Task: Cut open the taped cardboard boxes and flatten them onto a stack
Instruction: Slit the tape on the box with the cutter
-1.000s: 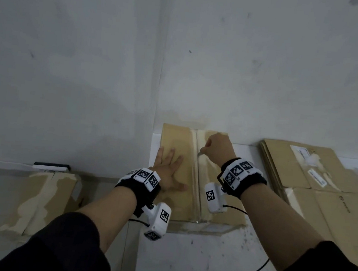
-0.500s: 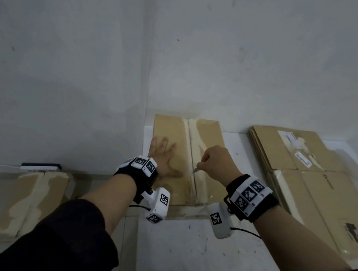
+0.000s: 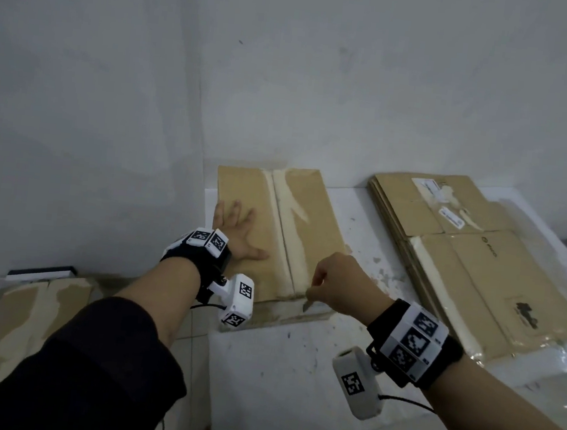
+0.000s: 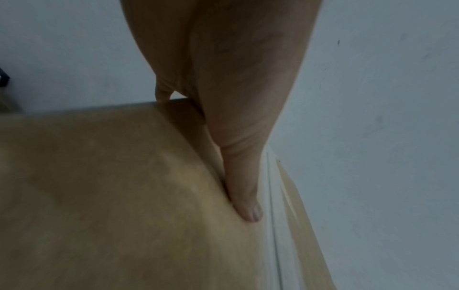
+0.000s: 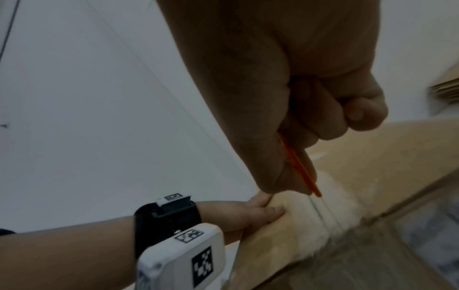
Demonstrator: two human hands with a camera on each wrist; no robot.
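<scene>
A taped brown cardboard box [image 3: 309, 224] stands on the white table against the wall, a pale tape strip [image 3: 280, 228] running down its top seam. My left hand [image 3: 235, 230] lies flat on the left flap with fingers spread, and its thumb [image 4: 246, 196] presses the cardboard [image 4: 124, 196] beside the seam. My right hand [image 3: 341, 284] is curled in a fist round a small orange-handled cutter [image 5: 300, 166]. The blade tip [image 3: 307, 305] is at the box's near edge, at the end of the seam.
A stack of flattened boxes [image 3: 472, 269] lies to the right on the white table [image 3: 293, 373]. Another taped box [image 3: 19, 320] sits lower at the left. White walls meet in a corner right behind the box. A cable [image 3: 406, 399] trails from the right wrist.
My right hand has drawn the cutter along the seam from the far end of the box to its near edge. The left hand has stayed pressed on the left flap.
</scene>
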